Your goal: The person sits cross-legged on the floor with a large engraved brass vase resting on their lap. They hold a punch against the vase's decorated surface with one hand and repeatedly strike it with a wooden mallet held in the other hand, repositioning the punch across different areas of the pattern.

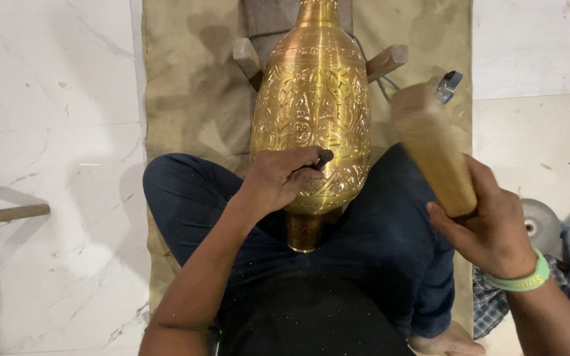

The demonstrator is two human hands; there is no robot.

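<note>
The tall engraved brass vase (313, 112) lies across your lap, neck toward twelve o'clock, cradled on two wooden props (386, 61) over a tan floor cloth (186, 86). Your left hand (278, 179) grips a short dark steel punch (322, 158) against the belly; your right hand (489, 227), at four o'clock, clenches a pale wooden mallet (433, 151), raised and blurred. A glancing blow could skid the punch and scar the relief, or land on your knuckles. The round vase may also roll if a prop slips.

Vase (315, 105) lies on lap (mallet (433, 151) right).
</note>
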